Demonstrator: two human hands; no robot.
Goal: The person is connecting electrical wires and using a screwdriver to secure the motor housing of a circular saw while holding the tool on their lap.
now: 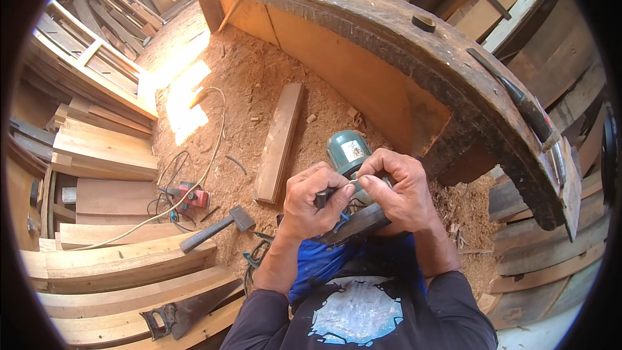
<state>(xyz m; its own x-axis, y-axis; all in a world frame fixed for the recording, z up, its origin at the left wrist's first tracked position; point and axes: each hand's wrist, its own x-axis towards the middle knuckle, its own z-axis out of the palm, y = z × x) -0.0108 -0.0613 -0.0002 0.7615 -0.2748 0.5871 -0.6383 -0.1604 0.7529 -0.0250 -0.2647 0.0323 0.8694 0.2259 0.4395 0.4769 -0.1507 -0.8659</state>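
My left hand (pixel 314 199) and my right hand (pixel 398 189) meet over my lap, both closed with fingertips pinched together. Between them runs a short, thin pale strand (pixel 354 180) that looks like a wire. Something small and black (pixel 322 197) sticks out of my left fist; its kind is hidden by the fingers. Just beyond the hands is a green power tool (pixel 348 147) with a rounded housing. Its long black part (pixel 357 223) lies across my lap under the hands. A short blue wire (pixel 341 221) shows beside my left fingers.
A heavy wooden workbench (pixel 363 1) curves across the far right, with a tape roll (pixel 424 23) and a chisel (pixel 541 123) on top. On the sawdust floor lie a plank (pixel 278 144), a hammer (pixel 220 227), and a red power tool (pixel 194 197). A handsaw (pixel 194 311) rests on stacked boards.
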